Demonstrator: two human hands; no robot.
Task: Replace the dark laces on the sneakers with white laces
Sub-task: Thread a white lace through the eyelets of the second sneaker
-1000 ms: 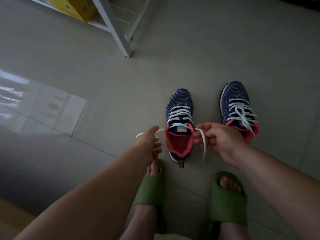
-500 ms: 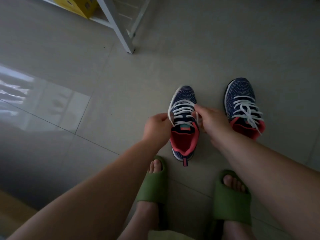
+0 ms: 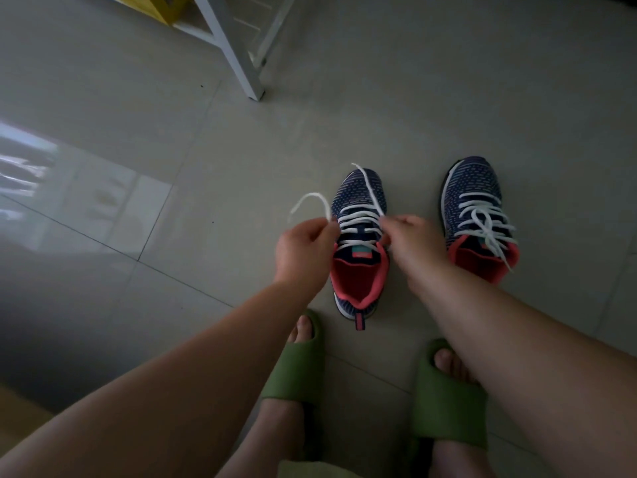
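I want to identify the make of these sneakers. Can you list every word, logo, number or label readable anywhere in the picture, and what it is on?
No text can be read.
Tongue label of the sneaker being laced: a teal and coral patch, any print too blurred to read.
Yellow box under the white rack: a small dark mark, too small to read.
Other sneaker, green slippers: no visible writing.

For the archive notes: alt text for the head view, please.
Left hand and right hand each pinch one end of the white lace over the left sneaker, not yet tied. The right sneaker beside it has white laces already tied, on a grey tiled floor.
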